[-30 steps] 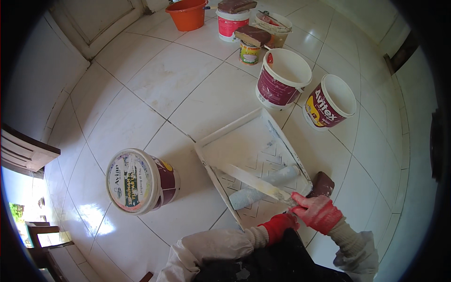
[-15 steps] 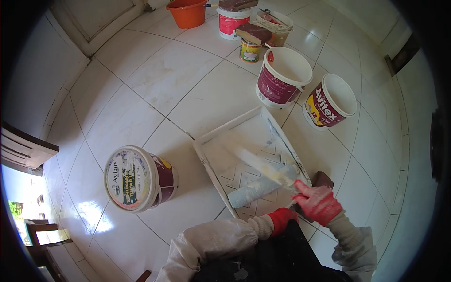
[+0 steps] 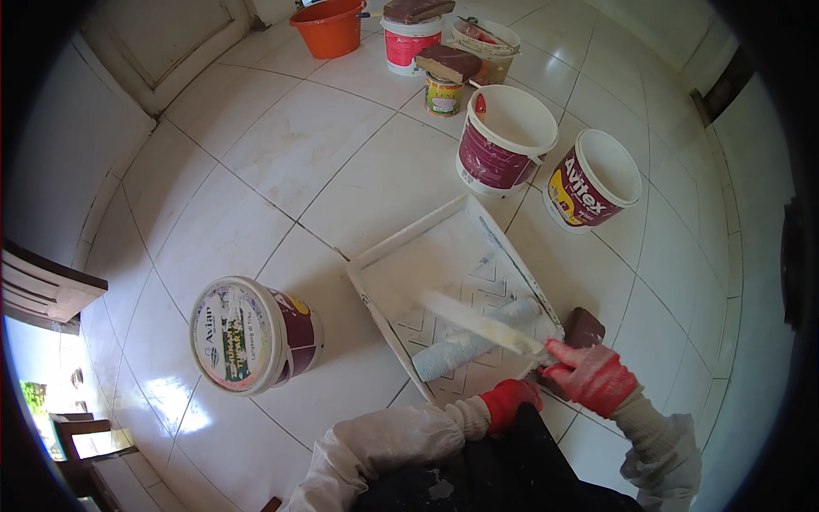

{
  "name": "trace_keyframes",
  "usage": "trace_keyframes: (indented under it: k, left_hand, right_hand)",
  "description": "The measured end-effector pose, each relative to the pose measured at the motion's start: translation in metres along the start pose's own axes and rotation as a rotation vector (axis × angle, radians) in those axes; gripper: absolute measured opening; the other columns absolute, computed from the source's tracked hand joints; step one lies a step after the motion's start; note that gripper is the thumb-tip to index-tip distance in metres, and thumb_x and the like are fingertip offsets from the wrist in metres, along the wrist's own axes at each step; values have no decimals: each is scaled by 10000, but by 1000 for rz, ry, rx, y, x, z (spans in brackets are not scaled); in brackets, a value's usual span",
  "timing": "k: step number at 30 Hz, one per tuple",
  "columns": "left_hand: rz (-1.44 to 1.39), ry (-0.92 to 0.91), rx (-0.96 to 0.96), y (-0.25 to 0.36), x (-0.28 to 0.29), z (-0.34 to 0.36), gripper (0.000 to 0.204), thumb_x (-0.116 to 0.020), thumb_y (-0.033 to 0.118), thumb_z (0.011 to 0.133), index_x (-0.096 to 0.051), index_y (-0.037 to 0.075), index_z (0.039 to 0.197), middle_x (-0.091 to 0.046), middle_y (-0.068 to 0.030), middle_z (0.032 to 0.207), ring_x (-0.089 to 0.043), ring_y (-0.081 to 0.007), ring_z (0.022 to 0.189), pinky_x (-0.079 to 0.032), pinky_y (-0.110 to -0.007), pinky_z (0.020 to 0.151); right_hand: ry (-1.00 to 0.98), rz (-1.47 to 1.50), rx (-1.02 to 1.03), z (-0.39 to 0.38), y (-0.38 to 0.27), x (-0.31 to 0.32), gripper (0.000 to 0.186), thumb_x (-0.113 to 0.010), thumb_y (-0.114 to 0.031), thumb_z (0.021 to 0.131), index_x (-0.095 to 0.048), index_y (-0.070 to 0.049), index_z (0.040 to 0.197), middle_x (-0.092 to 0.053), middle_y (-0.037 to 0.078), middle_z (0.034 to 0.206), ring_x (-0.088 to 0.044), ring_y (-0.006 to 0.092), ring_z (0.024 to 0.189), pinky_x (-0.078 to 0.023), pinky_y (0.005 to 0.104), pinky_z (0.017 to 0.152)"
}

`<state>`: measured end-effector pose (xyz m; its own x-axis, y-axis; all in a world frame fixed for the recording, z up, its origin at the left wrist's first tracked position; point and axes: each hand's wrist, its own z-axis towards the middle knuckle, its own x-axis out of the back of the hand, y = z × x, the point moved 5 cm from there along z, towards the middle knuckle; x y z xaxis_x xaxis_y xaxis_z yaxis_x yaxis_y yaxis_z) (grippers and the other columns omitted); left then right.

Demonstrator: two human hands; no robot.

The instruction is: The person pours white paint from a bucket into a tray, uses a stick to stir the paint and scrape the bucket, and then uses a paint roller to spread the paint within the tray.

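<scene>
My right hand, in a red glove, grips a pale flat stick that slants left across the white paint tray. A light blue roller lies in the tray beneath the stick. My left hand, also red-gloved, is closed at the tray's near edge, just below and left of my right hand; what it holds is hidden. A brown block rests just outside the tray's right side, partly behind my right hand.
A lidded bucket stands left of the tray. Two open buckets stand beyond it. Farther back are an orange tub, a red-labelled pail, a small can under a brown block, and a used bucket.
Over the last second my right hand and stick have shifted slightly, the stick's tip moving a little within the tray. My left hand has risen slightly. The roller stays in place.
</scene>
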<state>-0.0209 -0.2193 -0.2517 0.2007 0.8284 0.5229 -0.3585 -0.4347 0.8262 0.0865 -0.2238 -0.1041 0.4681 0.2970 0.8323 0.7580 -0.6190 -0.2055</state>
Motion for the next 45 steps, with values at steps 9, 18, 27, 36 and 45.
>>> trace_keyframes:
  k: [9, 18, 27, 36, 45]
  left_hand:
    - [-630, 181, 173, -10, 4, -6, 86, -610, 170, 727, -583, 92, 700, -598, -87, 771, -603, -297, 775, -473, -381, 665]
    - [-891, 381, 294, -13, -2, -3, 213, -624, 189, 835, -630, 21, 966, -630, -102, 957, -618, -216, 908, -499, -321, 776]
    - [-1226, 1661, 378, 29, 139, -190, 241, -526, 259, 960, -546, 81, 1121, -598, -30, 967, -607, -183, 916, -482, -334, 832]
    - [278, 1466, 1201, 75, 216, -316, 669, -697, 382, 827, -474, -110, 1223, -655, -232, 1053, -645, -255, 1000, -505, -336, 815]
    - [-358, 1763, 712, 0, 212, -366, 390, -583, 324, 929, -547, -9, 1129, -671, -140, 964, -669, -272, 848, -550, -340, 715]
  right_hand:
    - [60, 58, 103, 7, -5, 18, 469, -608, -384, 855, -565, -126, 1244, -627, 194, 715, -632, 360, 714, -487, 430, 647]
    - [143, -40, 153, 15, 4, 5, 465, -588, -365, 859, -547, -116, 1249, -624, 179, 752, -618, 368, 738, -482, 465, 655]
    - [293, -36, 334, 16, 30, 8, 425, -591, -332, 874, -571, -107, 1235, -638, 186, 777, -626, 367, 760, -478, 474, 659]
    - [260, 43, 417, 33, 44, 10, 387, -568, -403, 875, -565, -122, 1141, -617, 206, 740, -613, 404, 728, -466, 481, 637]
    - [112, -19, 269, 41, 56, 2, 440, -574, -383, 880, -567, -100, 1216, -629, 209, 769, -623, 380, 724, -470, 461, 628]
